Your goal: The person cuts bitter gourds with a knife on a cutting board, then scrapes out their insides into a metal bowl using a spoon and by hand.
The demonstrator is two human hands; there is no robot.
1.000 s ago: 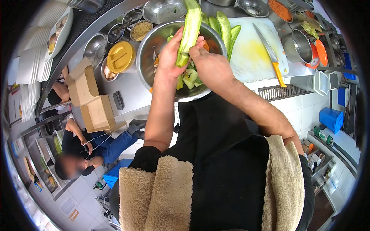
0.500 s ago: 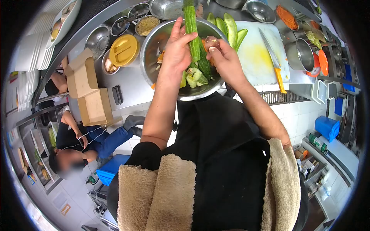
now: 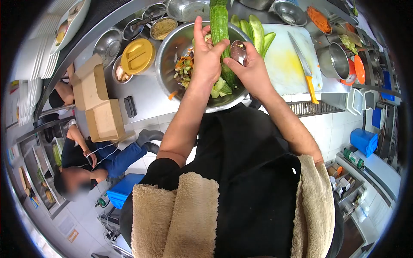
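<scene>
Over a large steel bowl point(image 3: 162, 71), my left hand point(image 3: 208, 62) grips a long green cucumber piece point(image 3: 219, 26), thumb across it and index finger stretched away. The piece stands lengthwise, its far end beyond the bowl's rim. My right hand point(image 3: 254, 73) is closed on a metal spoon point(image 3: 238, 50), its rounded bowl beside the cucumber; the handle is hidden in the hand. Pale green seedy pulp point(image 3: 221, 88) and mixed vegetable scraps point(image 3: 184, 69) lie inside the steel bowl. Several hollowed cucumber pieces point(image 3: 257, 32) rest right of the bowl.
A knife point(image 3: 303, 60) with a yellow handle lies on the white cutting board point(image 3: 279, 81). Left stand a yellow-lidded tub point(image 3: 138, 56), an open cardboard box point(image 3: 105, 120) and small steel bowls point(image 3: 107, 45). A person point(image 3: 92, 159) sits at the left, holding a phone.
The cucumber has shifted slightly right, and the spoon now shows more fully beside it. My left hand has moved a little right, uncovering more scraps in the bowl.
</scene>
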